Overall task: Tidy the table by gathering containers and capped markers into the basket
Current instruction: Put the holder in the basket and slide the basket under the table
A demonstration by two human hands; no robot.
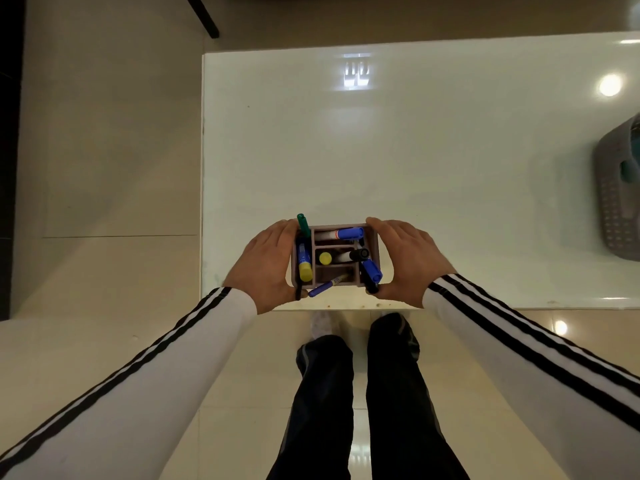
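A small brownish organizer box (337,270) with several compartments stands near the front edge of the white table (415,161). It holds several capped markers: a green one (304,224), blue-capped ones (350,233), a black one (358,254) and yellow-capped ones (305,271). My left hand (265,268) grips its left side and my right hand (405,259) grips its right side. A grey perforated basket (614,209) stands at the table's right edge, partly cut off by the frame.
The glossy table top reflects ceiling lights. Beige tiled floor lies to the left and in front of the table. A dark table leg or bar (204,15) shows at the top left. My legs (363,393) stand below the table's front edge.
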